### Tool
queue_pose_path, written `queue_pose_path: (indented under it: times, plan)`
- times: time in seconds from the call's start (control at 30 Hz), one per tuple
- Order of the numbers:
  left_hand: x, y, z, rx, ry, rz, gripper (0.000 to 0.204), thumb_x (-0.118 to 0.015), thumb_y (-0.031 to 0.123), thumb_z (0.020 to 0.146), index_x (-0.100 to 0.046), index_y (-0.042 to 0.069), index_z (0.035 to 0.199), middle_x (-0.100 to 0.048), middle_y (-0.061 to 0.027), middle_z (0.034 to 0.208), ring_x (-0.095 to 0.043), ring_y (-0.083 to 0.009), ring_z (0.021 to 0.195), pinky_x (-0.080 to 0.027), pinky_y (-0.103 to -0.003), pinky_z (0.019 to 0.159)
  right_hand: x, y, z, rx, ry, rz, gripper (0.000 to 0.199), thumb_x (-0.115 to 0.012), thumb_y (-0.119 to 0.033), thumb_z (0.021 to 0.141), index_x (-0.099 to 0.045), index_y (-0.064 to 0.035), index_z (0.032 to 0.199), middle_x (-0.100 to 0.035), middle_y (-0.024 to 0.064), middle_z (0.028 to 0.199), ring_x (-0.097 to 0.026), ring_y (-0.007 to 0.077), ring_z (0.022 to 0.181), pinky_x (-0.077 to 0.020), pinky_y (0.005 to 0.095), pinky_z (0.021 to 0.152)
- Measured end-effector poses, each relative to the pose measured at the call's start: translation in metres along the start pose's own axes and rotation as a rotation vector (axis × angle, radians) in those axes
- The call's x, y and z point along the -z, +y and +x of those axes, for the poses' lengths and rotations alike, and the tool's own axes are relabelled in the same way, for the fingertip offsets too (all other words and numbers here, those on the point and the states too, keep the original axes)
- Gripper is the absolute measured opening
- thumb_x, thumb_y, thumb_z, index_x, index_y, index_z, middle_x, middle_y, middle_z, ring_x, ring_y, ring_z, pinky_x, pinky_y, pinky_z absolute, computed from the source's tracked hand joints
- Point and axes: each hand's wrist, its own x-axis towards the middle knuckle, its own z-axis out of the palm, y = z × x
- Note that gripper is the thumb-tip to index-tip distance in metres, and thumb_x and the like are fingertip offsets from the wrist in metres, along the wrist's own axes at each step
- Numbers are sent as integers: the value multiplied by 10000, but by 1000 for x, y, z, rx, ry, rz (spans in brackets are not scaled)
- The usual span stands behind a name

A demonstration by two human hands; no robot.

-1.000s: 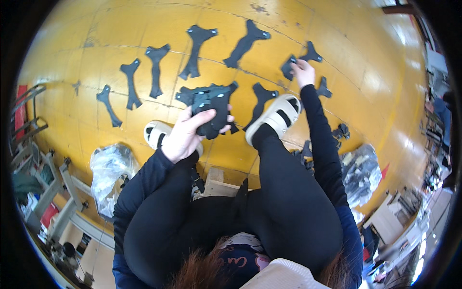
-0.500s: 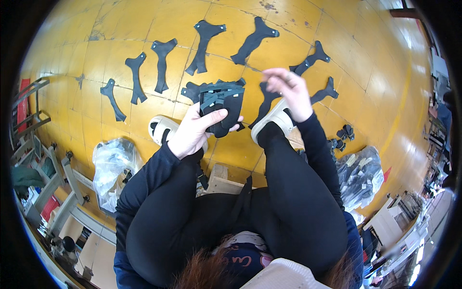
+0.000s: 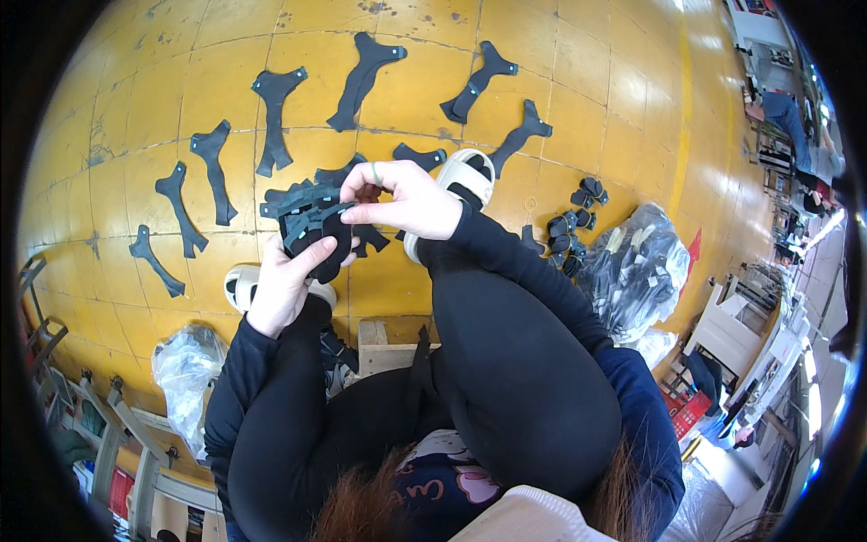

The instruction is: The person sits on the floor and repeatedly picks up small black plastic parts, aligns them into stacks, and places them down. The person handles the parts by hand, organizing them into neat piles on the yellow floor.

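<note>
Clamped between thumb and fingers, the stack of black pieces (image 3: 307, 226) sits in my left hand (image 3: 287, 285), left of centre in the frame. My right hand (image 3: 411, 200) touches its right edge with thumb and forefinger; whether they pinch a piece, I cannot tell. Forked black strips (image 3: 275, 122) lie across the yellow floor (image 3: 587, 99) in the upper half, and a filled clear plastic bag (image 3: 637, 271) rests right of centre

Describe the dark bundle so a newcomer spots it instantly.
Find the pale left sandal on the yellow floor. Just above it in the picture, the left hand grips the dark bundle, the right hand at its upper right. Unlike the flat Y-shaped pieces around it, it is thick, held up and crossed by greenish strips.
</note>
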Motion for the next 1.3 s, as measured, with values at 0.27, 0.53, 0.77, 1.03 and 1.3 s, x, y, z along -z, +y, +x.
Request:
queue_pose_path:
  times: [0.27,0.53,0.77,1.03,1.3]
  plan:
    - [11,2,-1,14,29,66,281,-600,65,881,-558,-9,1149,-632,-121,1045,-643,-219,943,-538,-332,810,53,3,3,14,621,142,194,-648,-97,851,-597,2,1010,-668,71,844,-627,122,697,-480,237,642]
    - [19,-8,-4,205,-862,1249,286,-647,240,801,-607,-18,918,-608,-217,736,-605,-362,720,-471,-389,651,115,128,-38,-271,816,-7,238,-712,-104,801,-586,38,943,-641,60,718,-593,99,549,-428,209,488]
    - [38,-21,-8,44,-671,1559,217,-635,198,757,-616,-3,837,-617,-204,713,-625,-369,714,-493,-442,660,88,178,-37,-151,994,-30,132,-668,-46,834,-568,7,902,-610,42,690,-532,78,485,-423,204,466]
    - [36,-22,-9,133,-713,1513,251,-648,209,744,-624,-11,861,-616,-210,691,-627,-372,701,-493,-450,655,90,177,-25,-219,938,-272,175,-665,-68,839,-606,44,960,-661,81,794,-571,91,548,-447,222,491]
    - [38,-23,-7,79,-672,1503,230,-631,166,735,-614,8,902,-635,-203,751,-637,-377,750,-505,-455,671,91,183,-27,-168,913,-245,179,-648,-59,854,-592,45,989,-645,71,797,-546,79,557,-442,210,509]
